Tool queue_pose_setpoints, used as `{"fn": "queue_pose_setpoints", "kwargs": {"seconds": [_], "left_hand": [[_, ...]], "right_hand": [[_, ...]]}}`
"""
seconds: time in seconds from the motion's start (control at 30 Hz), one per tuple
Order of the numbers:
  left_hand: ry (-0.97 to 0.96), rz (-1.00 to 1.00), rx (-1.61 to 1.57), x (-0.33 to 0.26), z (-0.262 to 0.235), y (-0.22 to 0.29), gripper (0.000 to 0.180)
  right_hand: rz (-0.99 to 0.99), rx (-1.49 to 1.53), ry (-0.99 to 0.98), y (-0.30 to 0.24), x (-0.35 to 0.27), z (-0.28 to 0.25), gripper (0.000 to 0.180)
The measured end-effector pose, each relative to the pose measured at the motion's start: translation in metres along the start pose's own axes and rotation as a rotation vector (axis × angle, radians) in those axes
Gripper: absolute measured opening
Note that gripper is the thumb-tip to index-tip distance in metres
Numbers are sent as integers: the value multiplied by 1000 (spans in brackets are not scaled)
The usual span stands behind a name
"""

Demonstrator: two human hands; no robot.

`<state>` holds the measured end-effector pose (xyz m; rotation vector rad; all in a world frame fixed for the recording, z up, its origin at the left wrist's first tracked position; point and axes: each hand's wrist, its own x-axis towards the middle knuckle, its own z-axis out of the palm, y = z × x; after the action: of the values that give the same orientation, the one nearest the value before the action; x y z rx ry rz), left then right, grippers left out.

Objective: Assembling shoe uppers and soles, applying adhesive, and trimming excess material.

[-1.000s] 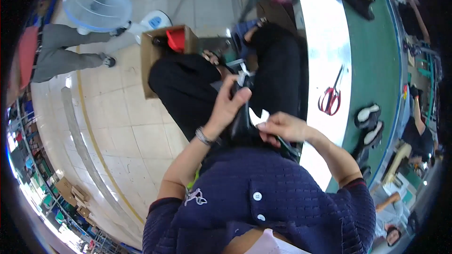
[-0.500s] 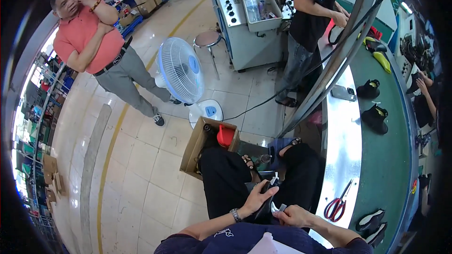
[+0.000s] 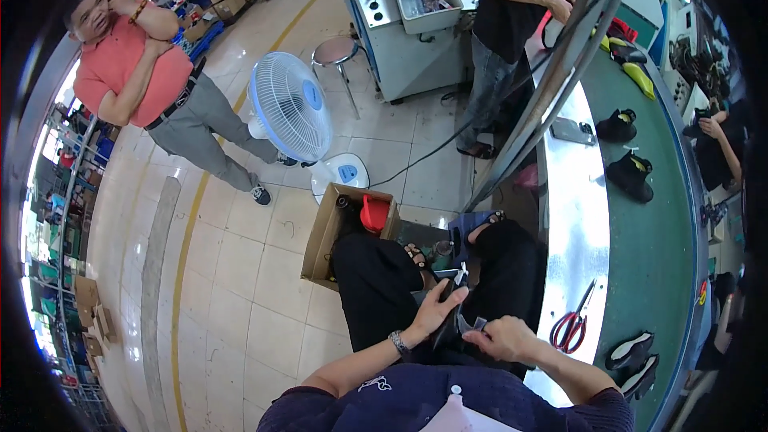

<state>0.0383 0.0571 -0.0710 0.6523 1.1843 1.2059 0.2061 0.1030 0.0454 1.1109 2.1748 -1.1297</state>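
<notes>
Between my knees, my left hand [image 3: 436, 314] is closed around a dark, shoe-like piece [image 3: 445, 334] with a white tip at its far end. My right hand [image 3: 508, 340], just to the right, has its fingers curled on a pale grey curved piece [image 3: 478, 324]. This grey piece meets the edge of the dark one; its exact kind is too small to tell. Both hands are over my lap. Red-handled scissors [image 3: 569, 331] rest on the metal ledge [image 3: 578, 224] to the right of my right hand.
A cardboard box [image 3: 320, 244] with a red container stands left of my knees, before a fan [image 3: 292, 106]. Black shoes [image 3: 630, 177] stand on the green conveyor belt [image 3: 652, 272]; a phone [image 3: 574, 131] lies on the ledge. A slanted metal post rises ahead. Two people stand beyond.
The whole view has shifted slightly. My right hand has drawn a little to the right, away from my left hand, with the grey piece still in its fingers. My left hand keeps its hold.
</notes>
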Motion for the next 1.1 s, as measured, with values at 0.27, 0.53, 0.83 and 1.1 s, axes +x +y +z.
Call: {"fn": "queue_pose_setpoints", "kwargs": {"seconds": [0.27,0.53,0.83,1.1], "left_hand": [[-44,-48,12,2,0,14,39],[-86,-37,92,4,8,17,42],[-269,-44,191,-9,5,2,53],[-247,-71,72,-7,-7,6,46]], "right_hand": [[316,194,684,95,20,-5,50],[701,-87,748,198,4,28,49],[-147,336,1061,95,20,6,34],[-351,685,572,38,57,12,30]]}}
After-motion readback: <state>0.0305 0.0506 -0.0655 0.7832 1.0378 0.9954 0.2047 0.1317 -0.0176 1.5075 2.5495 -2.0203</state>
